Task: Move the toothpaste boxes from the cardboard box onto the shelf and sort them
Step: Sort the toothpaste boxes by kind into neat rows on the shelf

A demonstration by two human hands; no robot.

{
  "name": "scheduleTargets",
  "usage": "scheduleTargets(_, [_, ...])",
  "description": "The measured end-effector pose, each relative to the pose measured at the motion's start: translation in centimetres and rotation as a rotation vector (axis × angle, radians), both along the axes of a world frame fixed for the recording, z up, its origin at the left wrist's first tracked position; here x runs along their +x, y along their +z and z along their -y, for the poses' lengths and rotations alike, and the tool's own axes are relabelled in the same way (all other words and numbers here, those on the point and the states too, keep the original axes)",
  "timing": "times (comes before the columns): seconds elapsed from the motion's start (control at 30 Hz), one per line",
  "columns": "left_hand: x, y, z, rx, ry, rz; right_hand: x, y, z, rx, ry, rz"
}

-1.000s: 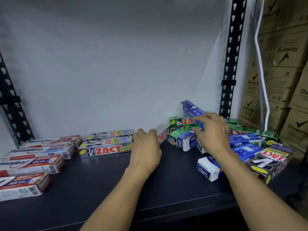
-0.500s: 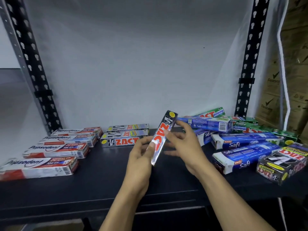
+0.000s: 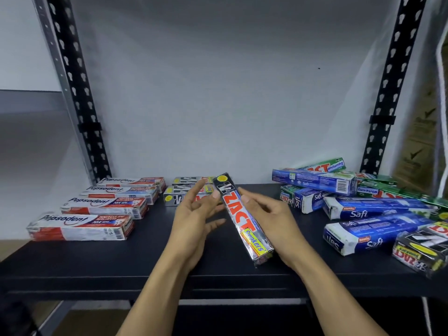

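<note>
R hand grips the ZACT Smokers box, thumb on its face. L hand is loose-fingered, 1 fingertip at the box's top end, holding nothing. Box hangs tilted above the shelf. Best approach: level it label-up, then lay it flush w/ the ZACT stack behind.

A pale grey wall is filling the background, and one small dark speck is showing on it toward the right. A black perforated left post and a matching right post are rising in front of it, each carrying a black clip. A grey metal upright is running just beside the left post. Brown cartons with check marks are standing at the far right.
</note>
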State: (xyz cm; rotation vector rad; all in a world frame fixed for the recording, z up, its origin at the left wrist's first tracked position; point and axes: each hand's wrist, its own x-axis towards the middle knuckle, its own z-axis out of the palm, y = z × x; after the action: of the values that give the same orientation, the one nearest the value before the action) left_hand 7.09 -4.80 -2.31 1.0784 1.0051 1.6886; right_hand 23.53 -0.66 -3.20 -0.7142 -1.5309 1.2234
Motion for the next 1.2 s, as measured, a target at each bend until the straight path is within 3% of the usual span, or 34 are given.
scheduleTargets(0.27, [-4.7,-0.4,1.1,-0.08,-0.047,0.034,-2.5,1.7,0.4,0.205,0.083,0.41])
scheduleTargets(0.43, [-7.1,-1.0,2.1,-0.1,0.207,-0.01,-0.9,2.1,1.0,0.225,0.196,0.629])
scheduleTargets(0.53, [-7.8,-1.2,2.4,-0.124,0.319,-0.112,-0.1,0.7,0.6,0.318,0.103,0.773])
scheduleTargets(0.6, [-7.4,-1.5,2.7,-0.112,0.354,-0.209,0.3,-0.4,0.6,0.359,0.012,0.736])
scheduleTargets(0.77, [-6.3,-1.9,3.1,-0.194,0.586,-0.664,0.9,-1.9,0.6,0.42,-0.214,0.686])
scheduleTargets(1.1, [-5.9,-2.2,3.2,-0.226,0.767,-0.837,0.3,-1.8,2.4,0.431,-0.274,0.504])
scheduleTargets(1.2, [-4.9,-1.9,4.4,-0.24,0.734,-0.78,0.0,-2.0,3.5,0.49,-0.113,0.441])
